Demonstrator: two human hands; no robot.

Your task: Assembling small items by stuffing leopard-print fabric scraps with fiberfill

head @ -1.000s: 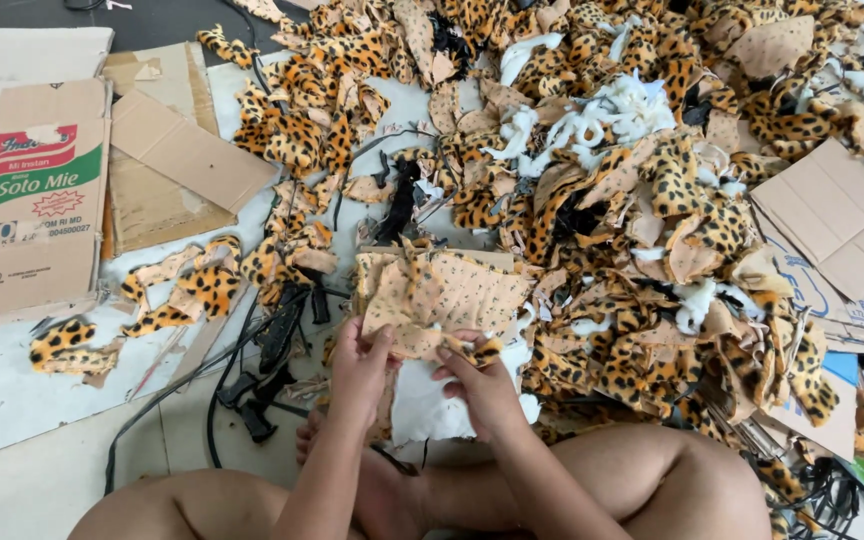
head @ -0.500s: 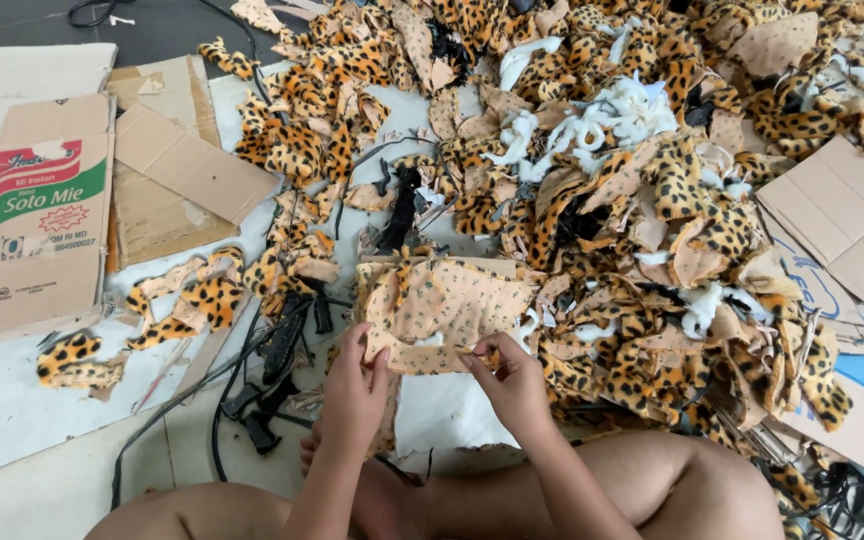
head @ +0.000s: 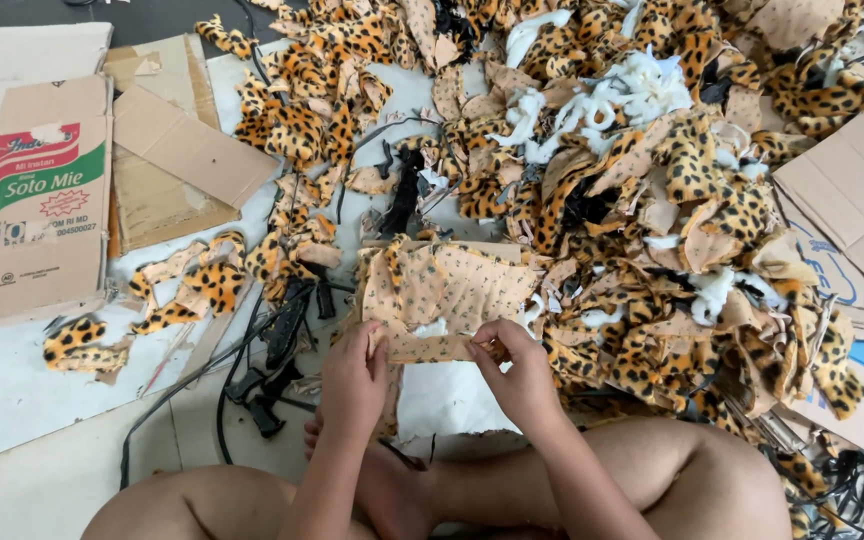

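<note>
Fabric piece (head: 442,300), tan backing side up with faint leopard spots, is held low in centre frame, spread flat just above the floor between the knees. Its lower edge is pinched by both hands: left hand (head: 354,378) is clamped on the lower-left corner, thumb on top; right hand (head: 517,372) is clenched on the lower-right part of the edge, fingertips curled over it. A small white fluff patch (head: 430,328) is seen on the piece between the two hands. Leopard-print scrap heap (head: 652,200), mixed with white fur bits, is piled right beside and behind the piece, touching its far edge. Black cables and plugs (head: 267,360) are laid on the floor just left of the left hand. Flattened cardboard boxes (head: 102,180) are spread at the left, well apart from the hands, with a few loose leopard scraps (head: 192,285) lying between them and the cables. More cardboard (head: 852,190) is seen at the right edge.
</note>
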